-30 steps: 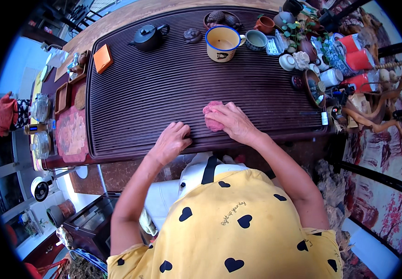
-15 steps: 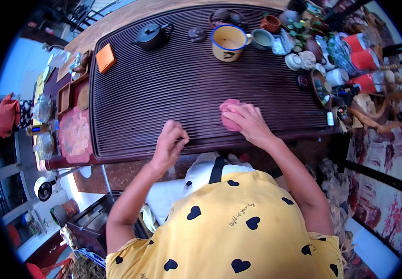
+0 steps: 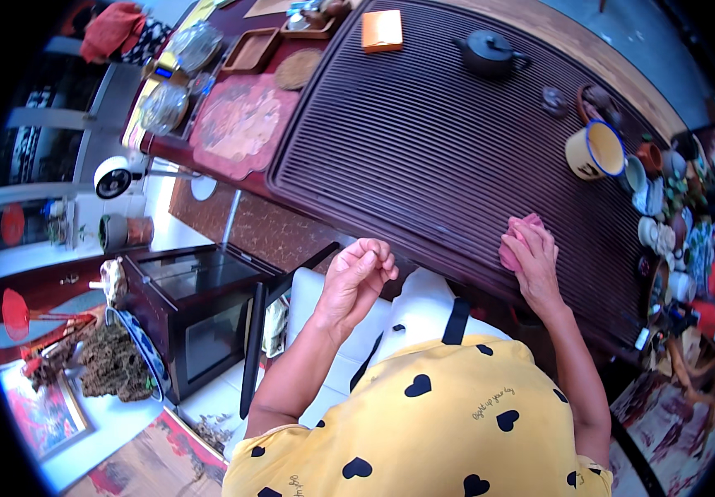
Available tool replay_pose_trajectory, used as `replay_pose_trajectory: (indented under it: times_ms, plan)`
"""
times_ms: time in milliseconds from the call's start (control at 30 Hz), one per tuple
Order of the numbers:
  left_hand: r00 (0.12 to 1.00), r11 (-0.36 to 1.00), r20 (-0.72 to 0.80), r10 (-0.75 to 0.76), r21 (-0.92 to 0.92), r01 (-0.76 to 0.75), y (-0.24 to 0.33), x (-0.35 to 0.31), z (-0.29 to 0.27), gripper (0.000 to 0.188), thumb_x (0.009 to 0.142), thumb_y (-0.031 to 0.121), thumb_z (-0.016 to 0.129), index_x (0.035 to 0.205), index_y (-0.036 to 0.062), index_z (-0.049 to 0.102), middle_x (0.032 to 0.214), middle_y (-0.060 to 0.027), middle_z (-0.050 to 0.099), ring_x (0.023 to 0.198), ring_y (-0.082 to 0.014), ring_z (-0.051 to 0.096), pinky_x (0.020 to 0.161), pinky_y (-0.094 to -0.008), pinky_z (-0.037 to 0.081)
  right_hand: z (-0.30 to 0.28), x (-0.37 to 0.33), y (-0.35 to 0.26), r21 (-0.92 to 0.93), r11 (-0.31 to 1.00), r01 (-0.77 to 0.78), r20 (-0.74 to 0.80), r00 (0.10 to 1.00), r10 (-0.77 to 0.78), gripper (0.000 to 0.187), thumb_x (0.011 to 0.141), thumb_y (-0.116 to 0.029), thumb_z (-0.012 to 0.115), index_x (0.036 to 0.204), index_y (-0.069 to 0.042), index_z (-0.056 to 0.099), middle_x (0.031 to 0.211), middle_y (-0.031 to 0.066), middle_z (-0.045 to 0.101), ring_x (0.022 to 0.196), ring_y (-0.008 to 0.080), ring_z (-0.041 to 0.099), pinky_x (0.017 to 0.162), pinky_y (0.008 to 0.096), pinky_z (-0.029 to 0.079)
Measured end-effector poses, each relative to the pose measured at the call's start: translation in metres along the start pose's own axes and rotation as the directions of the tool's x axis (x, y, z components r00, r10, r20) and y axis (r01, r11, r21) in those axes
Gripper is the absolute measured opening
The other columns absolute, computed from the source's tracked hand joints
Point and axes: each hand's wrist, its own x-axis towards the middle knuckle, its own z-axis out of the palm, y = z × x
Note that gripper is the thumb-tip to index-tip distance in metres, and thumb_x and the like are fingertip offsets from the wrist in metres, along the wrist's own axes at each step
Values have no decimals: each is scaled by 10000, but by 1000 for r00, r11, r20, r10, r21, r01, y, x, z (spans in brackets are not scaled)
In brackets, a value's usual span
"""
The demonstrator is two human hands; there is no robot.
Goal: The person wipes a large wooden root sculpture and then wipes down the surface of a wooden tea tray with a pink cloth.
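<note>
The pink cloth [image 3: 507, 254] is lying bunched on the ridged tea tray [image 3: 432, 124], close to its near rim. The step in hand appears to be pressing the cloth to the ridges; any further stroke would be calling for a firm, level palm. The right hand [image 3: 538, 263] is covering the cloth, its grip closing around it with fingers pointing toward eleven o'clock, forearm reaching in from five. At nine o'clock from the cloth, the left hand [image 3: 362, 267] is hovering off the counter [image 3: 164, 147], thumb and curled fingers pressing together, nothing showing between them; its forearm is rising from seven. Farther out, an enamel mug [image 3: 583, 156] is standing at one o'clock, a black teapot [image 3: 488, 56] near twelve.
</note>
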Motion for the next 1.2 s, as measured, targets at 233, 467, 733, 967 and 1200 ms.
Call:
replay_pose_trajectory:
  times_ms: [233,467,733,967,1200]
  plan:
    - [706,910,-587,396,355,-215,62,-7,-156,48,945,95,631,975,57,630,786,-37,638,677,-125,608,639,-279,541,7,75,-43,292,956,12,56,998,-30,366,830,0,639,1182,-100,617,1291,89,567,1166,327,474,1020,438,369]
    - [439,-114,-125,890,870,479,93,12,-223,152,753,41,701,899,72,673,1129,-135,554,1113,-338,492,962,-445,376,36,170,-101,349,908,231,68,960,-270,394,829,-5,642,1201,-125,593,1189,89,551,1117,326,469,957,442,377]
    - [561,-325,136,817,911,252,68,68,-93,222,665,91,793,868,106,704,1334,-133,496,1337,-389,347,1100,-509,241,97,201,-111,80,959,271,31,961,-274,393,801,-15,641,1172,-142,615,1244,50,547,1116,299,488,919,439,393]
    - [643,-294,-9,766,885,362,65,87,-91,161,642,110,809,762,64,711,1357,-167,476,1350,-417,329,1099,-566,217,98,199,-108,51,961,271,32,962,-273,328,842,-76,607,1159,-160,630,1303,39,528,1149,288,487,944,441,393]
    - [595,-320,-28,803,822,471,53,102,-86,60,644,52,733,688,25,701,1324,-191,506,1329,-430,357,1089,-572,235,99,199,-107,39,959,282,-6,960,-282,266,872,-105,586,1124,-167,645,1272,28,542,1141,262,502,921,422,399]
